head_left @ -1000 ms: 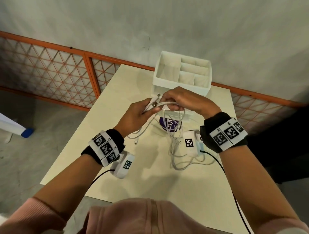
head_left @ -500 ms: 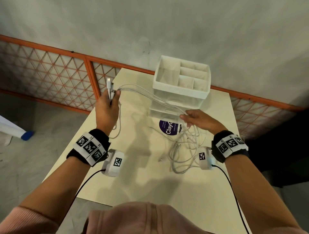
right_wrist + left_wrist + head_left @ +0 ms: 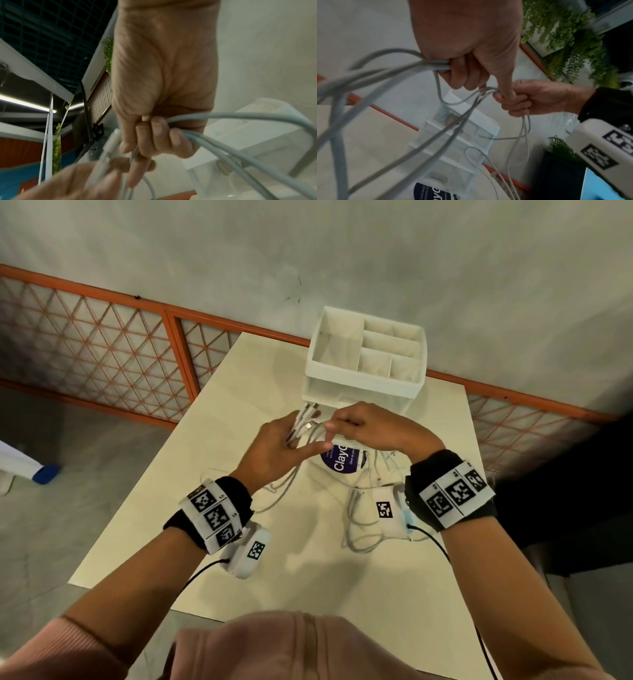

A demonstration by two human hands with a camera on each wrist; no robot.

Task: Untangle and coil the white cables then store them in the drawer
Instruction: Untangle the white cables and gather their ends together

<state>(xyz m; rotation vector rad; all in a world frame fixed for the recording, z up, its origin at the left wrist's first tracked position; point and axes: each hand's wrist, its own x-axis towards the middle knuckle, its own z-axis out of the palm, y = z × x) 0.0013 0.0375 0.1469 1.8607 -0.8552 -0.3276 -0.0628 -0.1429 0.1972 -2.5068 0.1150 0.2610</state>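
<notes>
Only overhead: cable slack [image 3: 359, 529] tabletop-bound.

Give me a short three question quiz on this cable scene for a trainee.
1. True or false: both hands hold the white cables.
2. The round purple label lies: A in front of the white drawer organizer, B on the floor, C in its top tray?
3. Which hand holds the connector ends?

Key:
1. True; left hand and right hand both grip them.
2. A.
3. Left hand.
</notes>
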